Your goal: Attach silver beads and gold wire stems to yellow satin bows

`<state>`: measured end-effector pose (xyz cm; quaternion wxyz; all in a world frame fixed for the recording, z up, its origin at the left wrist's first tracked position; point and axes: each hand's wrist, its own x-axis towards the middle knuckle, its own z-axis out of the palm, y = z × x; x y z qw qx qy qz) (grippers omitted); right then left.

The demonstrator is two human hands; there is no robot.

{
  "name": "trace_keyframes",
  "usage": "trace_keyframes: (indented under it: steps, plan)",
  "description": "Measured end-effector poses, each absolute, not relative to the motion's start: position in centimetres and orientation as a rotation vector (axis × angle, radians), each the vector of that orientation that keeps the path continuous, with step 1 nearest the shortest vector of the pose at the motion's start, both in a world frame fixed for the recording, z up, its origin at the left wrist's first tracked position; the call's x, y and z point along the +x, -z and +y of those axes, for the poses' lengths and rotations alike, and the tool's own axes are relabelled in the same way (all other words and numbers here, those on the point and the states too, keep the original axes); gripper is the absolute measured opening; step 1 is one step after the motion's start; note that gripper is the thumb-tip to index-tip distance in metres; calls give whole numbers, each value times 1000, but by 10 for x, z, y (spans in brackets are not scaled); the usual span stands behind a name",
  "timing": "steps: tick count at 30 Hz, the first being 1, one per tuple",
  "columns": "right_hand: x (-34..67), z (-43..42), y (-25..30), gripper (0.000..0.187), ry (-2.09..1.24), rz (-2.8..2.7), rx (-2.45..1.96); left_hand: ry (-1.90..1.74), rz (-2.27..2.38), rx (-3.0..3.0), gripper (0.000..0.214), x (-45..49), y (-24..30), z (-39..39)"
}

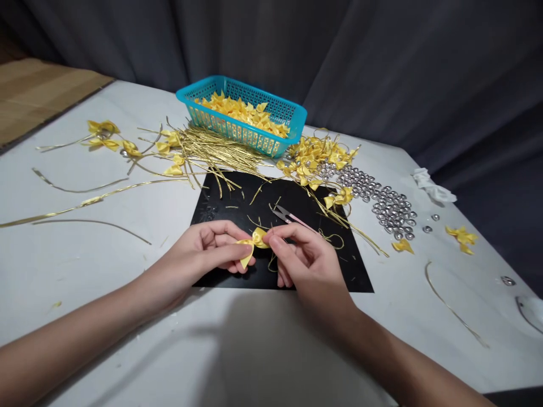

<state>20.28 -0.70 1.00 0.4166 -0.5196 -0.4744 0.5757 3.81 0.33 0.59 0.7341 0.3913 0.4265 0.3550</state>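
Between my two hands, above a black mat (356, 274), is a small yellow ribbon bow (247, 259). My left hand (212, 249) pinches its left side between thumb and fingers. On the bow's right loop, the thumb and forefinger of my right hand (307, 257) are closed. A thin gold cord hangs beneath the bow between the hands. Just beyond my right hand, thread snips (283, 213) with a pink handle lie on the mat, partly hidden by the fingers. Short gold cord clippings are scattered around them.
A turquoise basket (193, 116) of yellow bows stands at the back, behind a pile of gold cords (224, 150). Finished-looking bows with cords (318, 152) and many silver beads (388, 206) lie to the right. A white cloth piece (433, 186) sits near the right edge.
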Motion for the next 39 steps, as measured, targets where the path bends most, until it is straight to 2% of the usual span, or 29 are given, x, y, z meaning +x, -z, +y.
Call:
trace_keyframes:
  steps: [6,8,10,13,19,24,32,39]
  plan:
    - [204,-8,-10,22,-1464,-1301,-1341,-804,992,865,8,38,-7,4]
    - [207,-8,-10,17,-1241,-1465,-1325,-794,1005,871,8,38,-7,5]
    - [210,-8,-11,13,-882,-1686,-1258,-788,1004,886,8,38,-6,5]
    - [216,-8,-10,16,-441,-1925,-1167,-784,992,908,9,38,-6,4]
    - [225,-3,-15,8,-59,-2029,-1174,-778,1134,950,12,39,-9,4]
    - [227,0,-17,20,17,-2248,-1060,-770,1102,983,12,40,-8,5]
    - [225,-4,-15,12,154,-2300,-1106,-758,1156,1002,14,40,-8,3]
    - [225,-5,-15,15,65,-2374,-1102,-762,1153,991,14,39,-10,4]
